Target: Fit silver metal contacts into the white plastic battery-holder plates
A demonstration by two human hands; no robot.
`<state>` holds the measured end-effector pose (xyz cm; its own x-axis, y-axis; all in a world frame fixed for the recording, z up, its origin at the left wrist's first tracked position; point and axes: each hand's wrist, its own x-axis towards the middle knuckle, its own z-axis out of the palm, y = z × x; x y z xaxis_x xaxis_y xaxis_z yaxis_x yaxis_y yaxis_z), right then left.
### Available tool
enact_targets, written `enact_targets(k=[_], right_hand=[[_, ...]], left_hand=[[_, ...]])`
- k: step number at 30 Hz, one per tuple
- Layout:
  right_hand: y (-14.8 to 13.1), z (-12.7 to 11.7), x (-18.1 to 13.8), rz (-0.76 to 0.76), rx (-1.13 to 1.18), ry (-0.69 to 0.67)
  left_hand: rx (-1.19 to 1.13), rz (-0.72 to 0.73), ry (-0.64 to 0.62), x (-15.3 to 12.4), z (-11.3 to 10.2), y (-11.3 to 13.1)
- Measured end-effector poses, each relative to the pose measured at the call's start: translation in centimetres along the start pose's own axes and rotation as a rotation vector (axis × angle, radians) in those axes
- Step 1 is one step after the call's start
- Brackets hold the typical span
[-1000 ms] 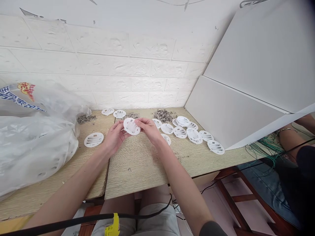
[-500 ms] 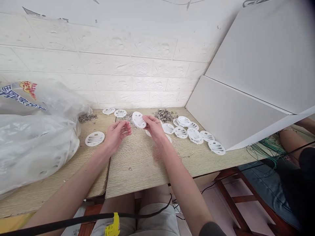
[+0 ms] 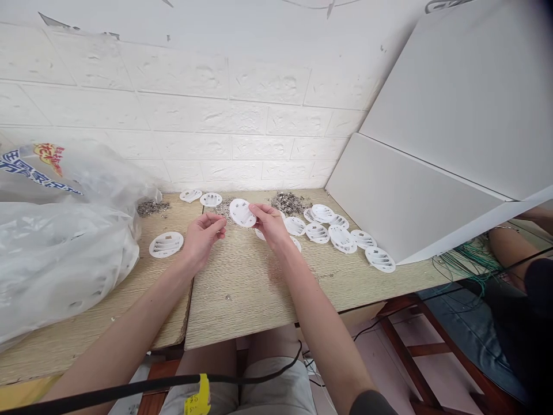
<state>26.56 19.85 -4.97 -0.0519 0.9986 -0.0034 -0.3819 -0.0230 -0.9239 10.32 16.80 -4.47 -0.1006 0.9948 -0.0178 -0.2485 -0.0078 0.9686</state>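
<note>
My right hand [image 3: 270,223] pinches the edge of a round white plastic disc [image 3: 242,213] with slots in it, held up above the table. To its left, my left hand [image 3: 205,235] has thumb and fingertips pressed together; whatever may be between them is too small to make out. Behind the hands lie a pile of small metal pieces [image 3: 288,202] and a paler scatter of small pieces [image 3: 222,206]. More slotted discs [image 3: 317,233] lie to the right, some overlapping. Another single disc [image 3: 166,244] rests left of my left hand.
A large clear plastic bag [image 3: 64,259] fills the table's left side, with a dark pile of bits [image 3: 153,208] beside it. Grey-white panels [image 3: 423,196] stand at the right. Beyond them are green wires [image 3: 470,265] and another person's arm [image 3: 510,253]. A black cable [image 3: 142,385] crosses in front.
The disc in my right hand has shifted slightly left and turned to face me more. My left fingers have closed together more tightly.
</note>
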Motion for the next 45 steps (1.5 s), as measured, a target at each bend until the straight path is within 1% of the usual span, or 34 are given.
enact_targets(k=[3, 5, 11, 23, 29, 33, 35, 40, 42, 45], right_hand=[[-0.1, 0.0, -0.1, -0.002, -0.005, 0.000], [-0.1, 0.0, -0.1, -0.006, -0.006, 0.002], [0.0, 0.0, -0.1, -0.011, -0.022, 0.006], [0.0, 0.0, -0.1, -0.002, -0.033, 0.006], [-0.1, 0.0, -0.2, 0.001, -0.037, 0.008], [-0.2, 0.0, -0.2, 0.004, -0.042, 0.007], [-0.2, 0.1, -0.3, 0.000, -0.038, 0.009], [-0.3, 0.1, -0.3, -0.009, -0.026, -0.005], [-0.3, 0.1, -0.4, -0.015, -0.026, -0.011], [-0.3, 0.1, -0.4, -0.017, -0.037, -0.006]], left_hand=[[0.040, -0.007, 0.042, -0.1, 0.1, 0.2], [0.052, -0.004, 0.048, -0.2, 0.1, 0.3], [0.115, 0.028, 0.000, -0.2, 0.0, 0.0], [0.118, 0.028, 0.011, 0.2, 0.0, -0.4], [0.201, 0.061, -0.021, 0.0, -0.1, -0.3], [0.277, 0.075, -0.020, 0.2, -0.3, -0.6], [0.345, 0.104, -0.044, 0.2, -0.3, -0.8], [0.566, 0.225, -0.164, 0.0, -0.2, -1.1], [0.615, 0.256, -0.173, -0.1, -0.2, -1.1], [0.617, 0.280, -0.125, 0.0, -0.3, -1.1]])
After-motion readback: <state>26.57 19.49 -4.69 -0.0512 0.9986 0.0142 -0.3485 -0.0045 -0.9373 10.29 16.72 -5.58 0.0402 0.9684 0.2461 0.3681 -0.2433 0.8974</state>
